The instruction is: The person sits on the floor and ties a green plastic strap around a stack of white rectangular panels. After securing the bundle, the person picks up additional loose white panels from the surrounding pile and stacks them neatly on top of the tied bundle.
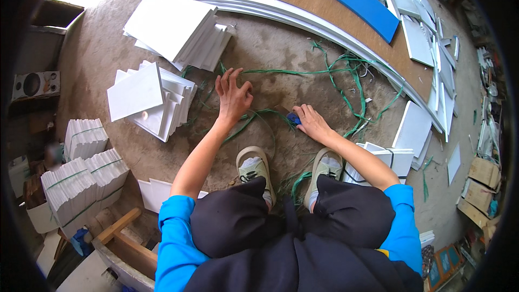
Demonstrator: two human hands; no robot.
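Loosely spread with fingers bent, the left hand [233, 96] grips nothing visible beside stringy green twine [303, 71]; the right hand [312, 121] curls around a small blue object [293, 118]. The twine trails over rough, stained floor [259, 38], between smooth white rectangular panels [168, 24] and pale shoes [254, 163].

No text, label, brand, number or sign can be read in the view. The cardboard boxes [483, 173] near the right edge, the pale panel with a dark round shape [35, 85] at the far left, and the brown-framed item with blue panes [445, 266] at the lower right sit too small and blurred toward the rim to tell whether they carry any lettering
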